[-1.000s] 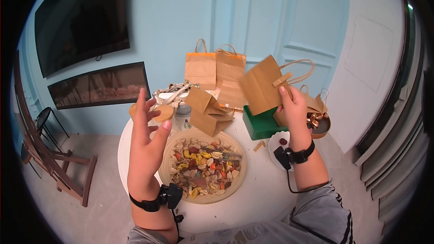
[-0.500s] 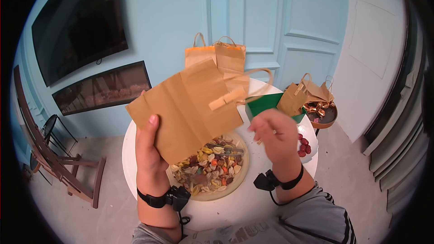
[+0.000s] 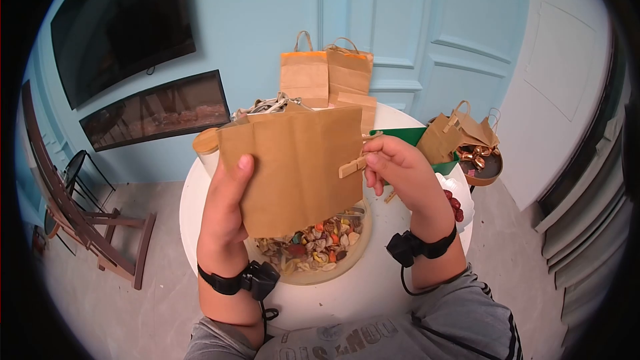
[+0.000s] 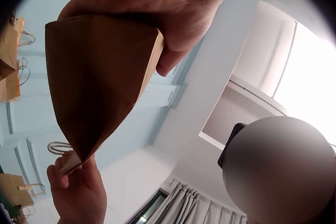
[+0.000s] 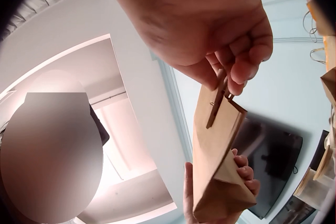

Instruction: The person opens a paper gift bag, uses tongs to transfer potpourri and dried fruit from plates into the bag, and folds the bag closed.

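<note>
A brown paper bag (image 3: pixel 300 167) is held up sideways over the table, its mouth end toward the right. My left hand (image 3: pixel 229 203) grips its base end, thumb on the front face. A wooden clothespin (image 3: pixel 351 167) is clipped on the mouth edge. My right hand (image 3: pixel 407 170) pinches the clothespin's tail between thumb and fingers, as the right wrist view shows with the clothespin (image 5: pixel 215 106) across the edge. The twisted paper handle lies by those fingers. In the left wrist view the bag's side (image 4: pixel 97 77) tapers toward the pinched edge.
Below the bag is a round tray (image 3: pixel 350 268) of dried petals, partly covered. Right of it are a green box (image 3: pixel 403 136), a white plate (image 3: pixel 472 208) with red fruits and another small paper bag (image 3: pixel 440 139). Larger paper bags (image 3: pixel 305 80) stand behind; a wooden-lidded jar (image 3: pixel 208 143) is at left.
The bag has passed from my right hand to my left and moved left over the tray. My right hand has come back in to the clothespin at the bag's mouth.
</note>
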`<state>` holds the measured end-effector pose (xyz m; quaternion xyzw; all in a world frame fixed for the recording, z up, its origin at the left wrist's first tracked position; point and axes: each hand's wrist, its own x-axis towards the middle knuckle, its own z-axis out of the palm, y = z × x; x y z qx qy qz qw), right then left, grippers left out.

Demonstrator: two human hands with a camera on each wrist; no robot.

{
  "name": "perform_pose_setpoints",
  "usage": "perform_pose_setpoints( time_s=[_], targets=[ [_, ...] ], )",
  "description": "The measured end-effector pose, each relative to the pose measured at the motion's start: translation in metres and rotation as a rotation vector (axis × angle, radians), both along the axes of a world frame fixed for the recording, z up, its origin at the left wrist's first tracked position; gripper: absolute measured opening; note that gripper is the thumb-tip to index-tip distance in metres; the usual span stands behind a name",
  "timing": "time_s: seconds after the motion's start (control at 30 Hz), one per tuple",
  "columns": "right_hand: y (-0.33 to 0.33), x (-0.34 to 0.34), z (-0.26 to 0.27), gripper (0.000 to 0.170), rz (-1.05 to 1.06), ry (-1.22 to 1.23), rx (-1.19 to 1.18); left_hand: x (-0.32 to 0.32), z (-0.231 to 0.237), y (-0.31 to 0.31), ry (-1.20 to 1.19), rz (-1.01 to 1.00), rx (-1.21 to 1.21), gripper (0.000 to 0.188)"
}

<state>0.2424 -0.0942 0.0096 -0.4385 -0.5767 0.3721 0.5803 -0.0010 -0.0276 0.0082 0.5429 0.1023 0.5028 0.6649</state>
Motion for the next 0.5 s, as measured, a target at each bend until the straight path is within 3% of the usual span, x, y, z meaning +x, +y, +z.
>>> perform_pose_setpoints(
  time_s=[0.17, 0.23, 0.27, 0.33, 0.4, 0.5],
  targets=[
    [-0.003, 0.005, -0.002, 0.013, -0.101, -0.080, -0.009, -0.006, -0.002, 0.016, 0.052, 0.160, 0.126, 0.072],
    [-0.005, 0.005, -0.004, 0.011, -0.525, -0.377, 0.299, -0.015, -0.003, 0.027, 0.120, 0.423, 0.179, 0.074],
    [-0.006, 0.009, -0.002, 0.011, -0.522, -0.378, 0.297, -0.020, -0.002, 0.028, 0.121, 0.425, 0.176, 0.074],
    [-0.010, 0.018, 0.004, 0.012, -0.512, -0.105, 0.249, -0.031, 0.004, 0.029, 0.236, 0.486, 0.197, 0.075],
    [-0.015, 0.017, 0.009, 0.014, -0.555, -0.050, 0.204, -0.038, 0.000, 0.035, 0.298, 0.494, 0.205, 0.076],
    [-0.014, 0.021, 0.009, 0.016, -0.581, -0.017, 0.253, -0.036, -0.003, 0.038, 0.674, 0.511, 0.367, 0.078]
  ],
)
